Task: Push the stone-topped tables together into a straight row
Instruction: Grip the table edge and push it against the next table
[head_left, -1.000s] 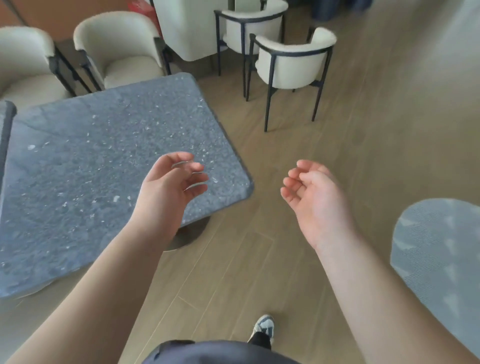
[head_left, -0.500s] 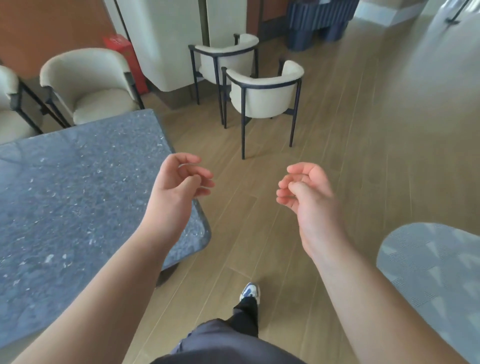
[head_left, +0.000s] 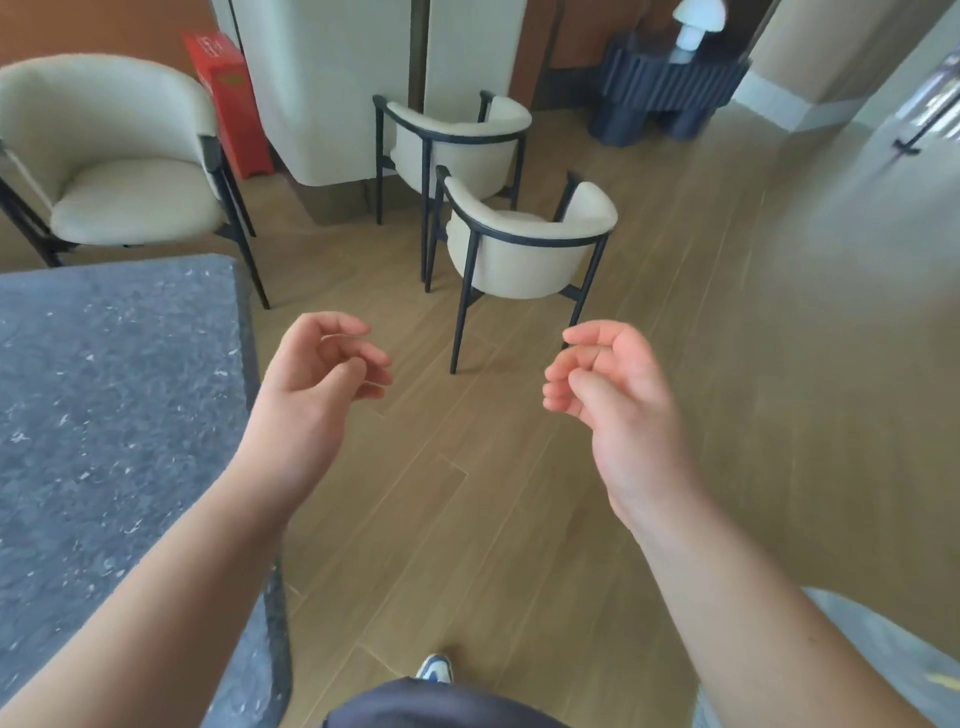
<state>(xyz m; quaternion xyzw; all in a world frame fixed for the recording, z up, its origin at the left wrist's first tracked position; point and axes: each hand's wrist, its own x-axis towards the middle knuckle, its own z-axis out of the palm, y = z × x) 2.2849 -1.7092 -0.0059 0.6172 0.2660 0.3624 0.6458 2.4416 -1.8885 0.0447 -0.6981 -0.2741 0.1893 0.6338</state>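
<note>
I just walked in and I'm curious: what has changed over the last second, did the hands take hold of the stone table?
No. The view swung right and up: the stone-topped table slid to the left edge, and the left hand, earlier over its top, now hangs over the wooden floor. Nothing was taken hold of or let go. Both hands, the right hand included, stayed loosely curled and empty.

Three cream chairs (head_left: 524, 244), one stone-topped table (head_left: 114, 405), one red box (head_left: 228, 98) and two hands (head_left: 311, 395).
</note>
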